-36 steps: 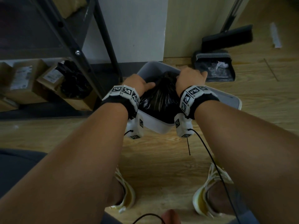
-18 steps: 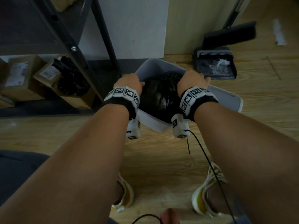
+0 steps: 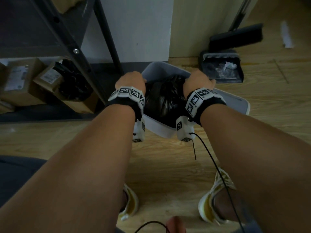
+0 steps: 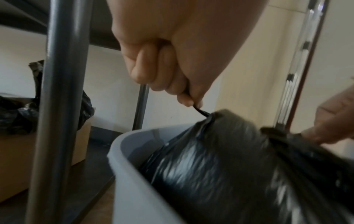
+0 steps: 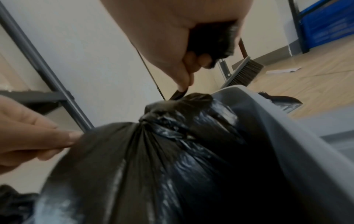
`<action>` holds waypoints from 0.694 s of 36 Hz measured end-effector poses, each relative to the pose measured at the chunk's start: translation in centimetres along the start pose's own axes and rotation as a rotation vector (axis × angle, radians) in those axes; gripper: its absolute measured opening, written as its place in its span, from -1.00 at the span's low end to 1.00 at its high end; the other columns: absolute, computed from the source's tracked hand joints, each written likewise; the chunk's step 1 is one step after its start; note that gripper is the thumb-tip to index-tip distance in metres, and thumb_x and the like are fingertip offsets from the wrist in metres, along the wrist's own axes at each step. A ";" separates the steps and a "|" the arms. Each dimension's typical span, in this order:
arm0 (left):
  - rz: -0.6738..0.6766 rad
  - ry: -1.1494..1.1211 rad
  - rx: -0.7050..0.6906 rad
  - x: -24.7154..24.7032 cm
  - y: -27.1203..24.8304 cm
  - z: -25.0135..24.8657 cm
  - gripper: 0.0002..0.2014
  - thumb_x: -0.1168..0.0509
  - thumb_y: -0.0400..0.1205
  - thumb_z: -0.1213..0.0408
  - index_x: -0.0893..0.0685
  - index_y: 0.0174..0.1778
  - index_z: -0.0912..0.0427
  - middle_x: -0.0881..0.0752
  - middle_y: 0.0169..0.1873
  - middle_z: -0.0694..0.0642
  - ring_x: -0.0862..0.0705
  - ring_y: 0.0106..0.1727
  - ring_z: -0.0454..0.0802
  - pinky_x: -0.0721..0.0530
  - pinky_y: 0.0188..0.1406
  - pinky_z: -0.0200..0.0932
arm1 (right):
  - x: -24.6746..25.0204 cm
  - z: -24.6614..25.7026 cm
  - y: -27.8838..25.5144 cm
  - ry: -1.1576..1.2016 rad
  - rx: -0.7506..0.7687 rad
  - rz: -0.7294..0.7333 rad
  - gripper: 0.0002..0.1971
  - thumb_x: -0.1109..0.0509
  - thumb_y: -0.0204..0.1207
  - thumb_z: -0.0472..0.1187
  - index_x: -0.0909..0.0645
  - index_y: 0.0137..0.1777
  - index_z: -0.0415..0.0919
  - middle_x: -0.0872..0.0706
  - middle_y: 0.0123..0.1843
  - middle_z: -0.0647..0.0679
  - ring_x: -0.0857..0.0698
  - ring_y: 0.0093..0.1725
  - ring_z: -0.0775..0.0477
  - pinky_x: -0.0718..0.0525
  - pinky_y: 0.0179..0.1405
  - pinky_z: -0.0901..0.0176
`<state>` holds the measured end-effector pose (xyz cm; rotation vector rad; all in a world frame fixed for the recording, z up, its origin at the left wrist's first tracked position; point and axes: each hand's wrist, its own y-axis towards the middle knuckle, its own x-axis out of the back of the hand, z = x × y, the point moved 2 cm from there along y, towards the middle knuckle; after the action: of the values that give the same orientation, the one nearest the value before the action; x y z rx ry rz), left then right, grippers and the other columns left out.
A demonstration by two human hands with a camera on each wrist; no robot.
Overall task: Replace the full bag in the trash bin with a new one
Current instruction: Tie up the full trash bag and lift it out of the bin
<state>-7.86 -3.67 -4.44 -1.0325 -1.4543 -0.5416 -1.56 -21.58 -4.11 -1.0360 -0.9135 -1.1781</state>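
Observation:
A full black trash bag [image 3: 165,98] fills the grey trash bin [image 3: 157,127] on the wooden floor. Its top is gathered into a knot [image 5: 162,119]. My left hand [image 3: 132,81] is at the bag's left side and pinches a black tie strip [image 4: 201,112] coming off the bunched top. My right hand [image 3: 198,81] is at the right side, pinching the other black strip [image 5: 179,94] with more black plastic bunched in its palm. The bag [image 4: 220,166] is still inside the bin [image 4: 134,174].
A dark metal shelf leg [image 3: 107,36] stands just left of the bin. Cardboard boxes with black bags [image 3: 72,81] sit under the shelf. A dustpan [image 3: 222,68] and broom [image 3: 235,37] lie behind right. My feet in yellow-white shoes [image 3: 217,202] stand on the wooden floor.
Both hands have drawn apart sideways, from close together over the bag's middle out to its left and right edges, pulling the tie strips outward. The bin stays in place.

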 end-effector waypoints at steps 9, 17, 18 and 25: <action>-0.068 -0.134 -0.012 2.6 0.3 -1.5 -0.58 -0.08 0.74 0.10 -0.67 0.19 0.36 -0.70 0.16 0.33 -0.67 0.20 0.28 -0.49 -0.07 -0.05 | 1.8 1.4 0.1 0.171 0.140 0.010 -0.75 -0.26 0.64 -0.15 -0.69 0.15 -0.24 -0.73 0.20 -0.22 -0.68 0.20 -0.26 -0.51 0.11 0.11; -0.021 -0.365 -0.059 4.1 0.2 -3.2 -0.67 -0.18 0.69 0.15 -0.68 -0.19 0.33 -0.76 0.10 0.32 -0.71 0.15 0.24 -0.53 -0.07 -0.08 | 3.1 2.9 -0.6 0.210 0.325 0.095 -0.70 -0.32 0.58 -0.22 -0.71 0.27 -0.06 -0.67 0.35 -0.17 -0.65 0.31 -0.24 -0.62 0.29 0.06; -0.013 -0.356 -0.080 4.2 0.1 -3.6 -0.66 -0.19 0.70 0.15 -0.67 -0.22 0.33 -0.75 0.09 0.34 -0.71 0.15 0.25 -0.48 -0.09 -0.11 | 3.2 3.0 -0.6 0.224 0.330 0.098 -0.69 -0.35 0.56 -0.18 -0.71 0.28 -0.03 -0.68 0.34 -0.16 -0.66 0.30 -0.22 -0.62 0.27 0.09; 0.019 -0.362 -0.185 4.2 -0.2 -5.1 -0.61 -0.20 0.69 0.11 -0.56 -0.42 0.23 -0.52 -0.48 0.09 -0.51 -0.36 0.03 -0.33 -0.51 -0.22 | 2.8 4.1 -1.0 0.275 0.349 0.095 -0.76 -0.38 0.51 -0.09 -0.79 0.11 -0.04 -0.79 0.07 -0.13 -0.74 0.08 -0.18 -0.69 0.08 0.12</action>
<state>-4.77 -6.80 0.55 -1.3411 -1.7317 -0.4994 -2.19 -18.49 -0.20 -0.6124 -0.8064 -1.0073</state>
